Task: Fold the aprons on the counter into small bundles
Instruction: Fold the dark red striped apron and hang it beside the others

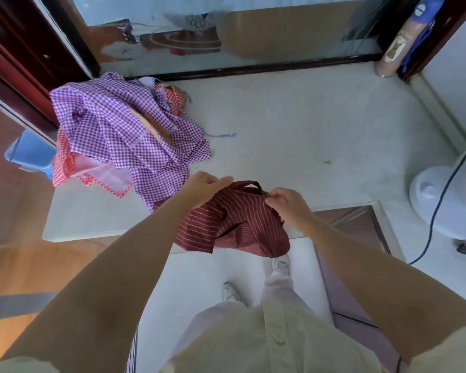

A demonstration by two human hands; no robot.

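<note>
Both hands up at the near edge of the counter [307, 135], holding the striped apron [237, 224] off the surface. Left hand [203, 188] pinched shut on the top edge, right hand [285, 201] pinched shut on the same edge just beside the neck loop [249, 184]. Cloth hangs from the two grips down toward the person, lower part draping past the counter's near edge. Held edge runs left-right between the hands, so the long axis drops from that line; hands are close together and about equally near, so my guess is next move is spread or lay flat on the counter before the first fold.

Material: thin dark red woven cloth, fine pale stripes, limp, creased, should fold easily but won't hold shape.

Farther back on the counter's left side: pile of checked aprons [124, 130], purple gingham on top, red gingham under, loose ties trailing right. None bundled yet by the look of it. Counter is pale, smooth stone, bare right of the pile
</note>
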